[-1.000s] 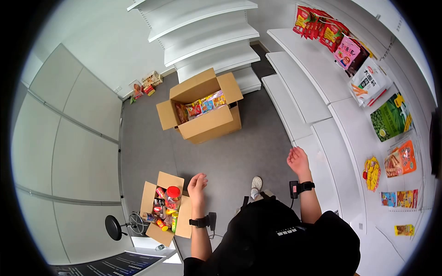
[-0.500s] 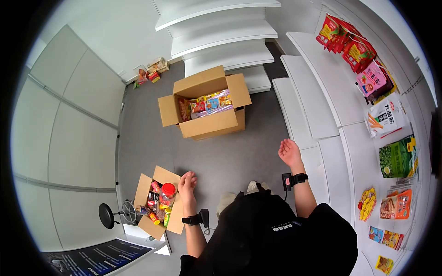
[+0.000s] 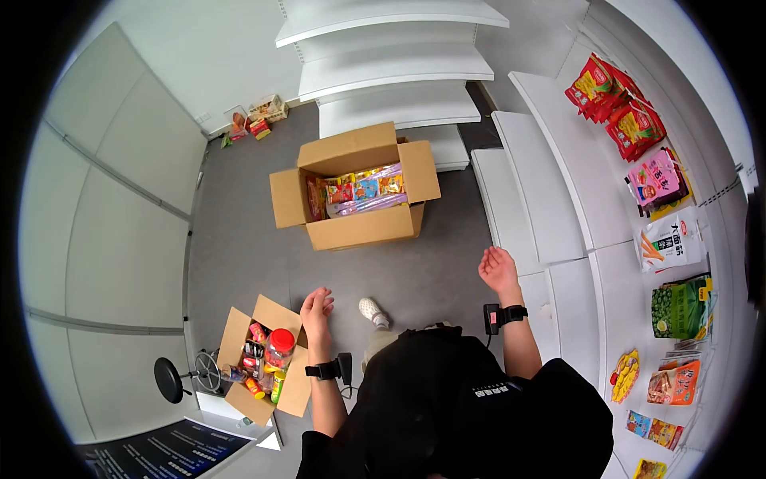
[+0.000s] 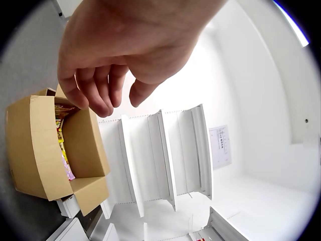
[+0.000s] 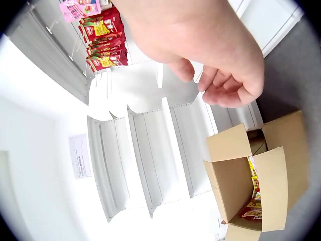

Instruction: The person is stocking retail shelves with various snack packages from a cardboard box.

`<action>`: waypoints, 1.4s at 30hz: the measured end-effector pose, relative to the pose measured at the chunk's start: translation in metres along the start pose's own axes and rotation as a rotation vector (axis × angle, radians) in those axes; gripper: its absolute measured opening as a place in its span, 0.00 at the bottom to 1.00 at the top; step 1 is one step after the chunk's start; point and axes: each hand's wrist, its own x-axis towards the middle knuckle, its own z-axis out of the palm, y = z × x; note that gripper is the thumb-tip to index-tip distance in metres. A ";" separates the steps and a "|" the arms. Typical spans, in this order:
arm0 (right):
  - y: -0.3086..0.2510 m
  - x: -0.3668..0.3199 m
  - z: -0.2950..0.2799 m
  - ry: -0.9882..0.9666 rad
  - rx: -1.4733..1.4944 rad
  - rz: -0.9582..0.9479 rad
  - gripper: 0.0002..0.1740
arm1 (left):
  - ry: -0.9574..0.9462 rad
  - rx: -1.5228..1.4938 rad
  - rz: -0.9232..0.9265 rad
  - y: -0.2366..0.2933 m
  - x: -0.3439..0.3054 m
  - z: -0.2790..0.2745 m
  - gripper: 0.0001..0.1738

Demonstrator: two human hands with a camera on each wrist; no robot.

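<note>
"Holding anything?"
"Left grip (image 3: 317,311) and right grip (image 3: 499,270) hung loosely curled, empty."
"Nearest box (image 3: 295,389)?"
"It stood left of the left grip; reaching down past its flaps (image 3: 232,340) seemed wisest."

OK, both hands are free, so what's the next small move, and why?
Probably step toward the large carton and lower the right hand toward its opening. Its flaps stand open, snack packets show inside, and neither that hand nor the left hand holds anything. Both hands are apart from the carton, so stepping closer seems sensible before reaching.
</note>
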 end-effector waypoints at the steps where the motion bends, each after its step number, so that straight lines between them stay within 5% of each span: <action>1: 0.002 0.004 0.004 0.004 0.004 -0.012 0.11 | -0.002 0.011 -0.005 0.005 0.012 -0.001 0.15; 25: 0.154 0.170 0.199 0.047 0.084 0.187 0.11 | -0.032 0.136 -0.111 0.087 0.232 -0.050 0.17; 36: 0.197 0.403 0.197 0.322 0.131 0.318 0.10 | 0.125 0.222 -0.244 0.102 0.291 -0.029 0.14; 40: 0.210 0.463 0.212 0.587 0.089 0.145 0.14 | 0.136 0.353 -0.315 0.118 0.320 -0.002 0.15; 42: 0.211 0.486 0.216 0.563 0.032 0.106 0.15 | 0.149 0.382 -0.328 0.119 0.339 0.009 0.15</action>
